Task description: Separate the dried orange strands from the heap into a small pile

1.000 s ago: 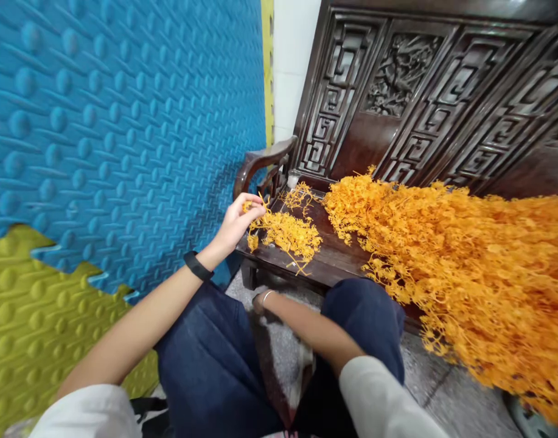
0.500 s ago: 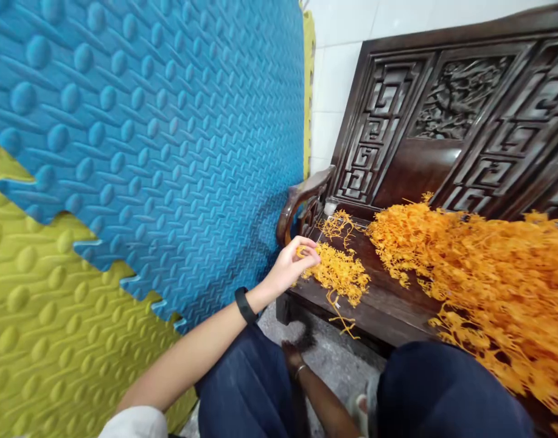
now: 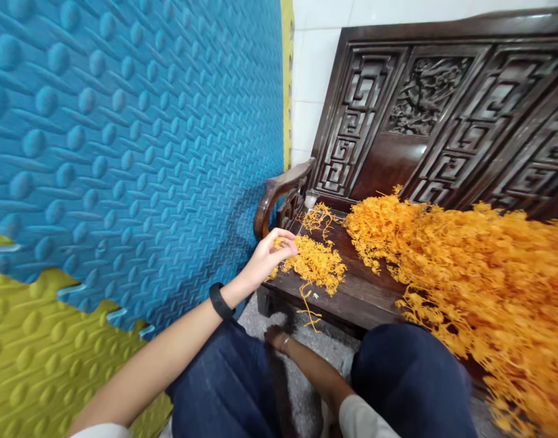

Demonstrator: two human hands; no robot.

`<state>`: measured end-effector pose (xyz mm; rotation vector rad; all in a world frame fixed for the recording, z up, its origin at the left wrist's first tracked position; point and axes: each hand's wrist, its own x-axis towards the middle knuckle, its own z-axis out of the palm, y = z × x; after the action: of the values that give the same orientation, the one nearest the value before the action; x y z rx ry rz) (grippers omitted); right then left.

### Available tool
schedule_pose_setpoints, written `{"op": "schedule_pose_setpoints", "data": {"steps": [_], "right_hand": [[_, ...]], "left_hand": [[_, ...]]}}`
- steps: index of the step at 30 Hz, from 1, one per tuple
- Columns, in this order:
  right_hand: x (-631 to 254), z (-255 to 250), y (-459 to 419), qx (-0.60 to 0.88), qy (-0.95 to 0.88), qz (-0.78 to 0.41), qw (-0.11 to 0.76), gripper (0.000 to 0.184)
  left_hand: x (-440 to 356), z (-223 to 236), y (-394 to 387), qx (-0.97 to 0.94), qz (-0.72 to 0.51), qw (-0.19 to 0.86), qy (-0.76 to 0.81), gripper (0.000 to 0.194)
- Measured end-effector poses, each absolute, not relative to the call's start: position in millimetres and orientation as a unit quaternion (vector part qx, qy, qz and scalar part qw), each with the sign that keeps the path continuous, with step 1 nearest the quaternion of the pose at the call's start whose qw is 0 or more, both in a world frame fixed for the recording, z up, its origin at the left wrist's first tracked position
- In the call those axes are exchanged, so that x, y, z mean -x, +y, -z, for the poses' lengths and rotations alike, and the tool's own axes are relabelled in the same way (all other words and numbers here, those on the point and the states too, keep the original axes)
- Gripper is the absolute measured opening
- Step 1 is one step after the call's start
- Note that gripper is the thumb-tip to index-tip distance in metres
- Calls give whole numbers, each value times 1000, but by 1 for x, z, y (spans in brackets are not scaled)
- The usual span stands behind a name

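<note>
My left hand [image 3: 279, 249], a black band on its wrist, is closed in a pinch at the left edge of a small heap of orange branching sprigs [image 3: 317, 263]. Orange shows inside the curl of its fingers, so it appears to hold an orange sprig, partly hidden by the fingers. My right hand [image 3: 276, 337] hangs low between my knees, below the front edge of the bench. It is dark and small in the view, and its fingers cannot be made out. One loose sprig [image 3: 310, 309] dangles over the bench edge.
A large pile of orange sprigs [image 3: 498, 267] covers the right of the dark carved wooden bench [image 3: 374, 292]. Thinner sprigs [image 3: 319, 218] and a small clear cup [image 3: 311, 199] lie near its armrest [image 3: 272, 198]. A blue foam mat [image 3: 146, 152] stands on the left.
The view has turned slightly right, so the bench and hands appear farther left. More of my right forearm and its sleeve show. My left hand stays pinched by the small heap.
</note>
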<state>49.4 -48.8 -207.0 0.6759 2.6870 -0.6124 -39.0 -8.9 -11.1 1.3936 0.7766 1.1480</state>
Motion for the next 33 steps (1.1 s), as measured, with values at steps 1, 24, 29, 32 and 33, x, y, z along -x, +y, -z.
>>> {"op": "schedule_pose_setpoints", "data": {"steps": [1, 24, 29, 32, 33], "right_hand": [[-49, 215, -44, -261, 925, 210, 180, 31], [-103, 106, -70, -145, 961, 224, 72, 9], [-171, 29, -45, -275, 812, 503, -115, 13], [-205, 7, -15, -359, 725, 533, -248, 13], [-212, 6, -3, -382, 695, 529, -301, 12]], "left_hand": [[39, 11, -9, -592, -490, 549, 329, 23], [50, 11, 2, -561, -579, 480, 346, 30], [53, 10, 10, -543, -578, 494, 356, 31], [50, 10, 15, -521, -587, 505, 359, 33], [48, 10, 16, -517, -590, 506, 359, 34]]}}
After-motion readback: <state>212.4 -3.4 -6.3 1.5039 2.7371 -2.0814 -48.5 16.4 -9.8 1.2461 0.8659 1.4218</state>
